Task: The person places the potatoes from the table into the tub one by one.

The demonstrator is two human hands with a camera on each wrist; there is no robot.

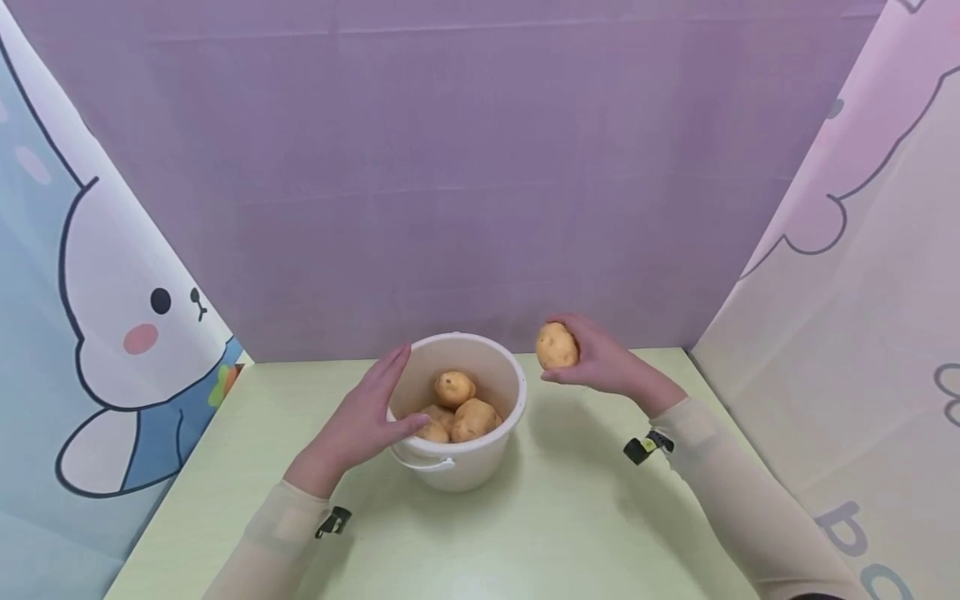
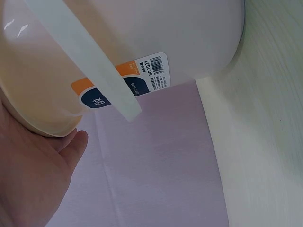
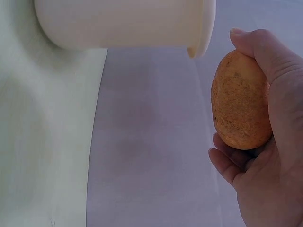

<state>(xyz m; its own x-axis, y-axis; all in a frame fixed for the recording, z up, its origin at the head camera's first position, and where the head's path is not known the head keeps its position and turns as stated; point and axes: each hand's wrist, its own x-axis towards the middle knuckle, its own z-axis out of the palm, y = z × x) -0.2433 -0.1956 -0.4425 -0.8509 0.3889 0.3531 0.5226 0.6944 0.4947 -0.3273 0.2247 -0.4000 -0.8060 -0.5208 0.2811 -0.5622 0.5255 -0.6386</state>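
Note:
A white bucket [image 1: 491, 454] with several potatoes [image 1: 472, 419] inside it stands upright on the table. My left hand [image 1: 365, 417] rests at the bucket's left rim, fingers fairly straight and thumb spread over the near side. In the left wrist view, that hand [image 2: 35, 170] lies against the rim, its thumb out of sight. To the right of the bucket, my right hand [image 1: 600, 358] holds one potato [image 1: 557, 346] above the table between thumb and fingers. The right wrist view shows this potato [image 3: 240, 101] close up, apart from the bucket.
The pale green table [image 1: 585, 517] ends at a purple backdrop [image 1: 480, 183]. Printed cloth walls stand at the left [image 1: 105, 317] and right [image 1: 885, 333]. The bucket's handle [image 1: 427, 464] hangs down on its near side; a label [image 2: 151, 73] is on its outer wall.

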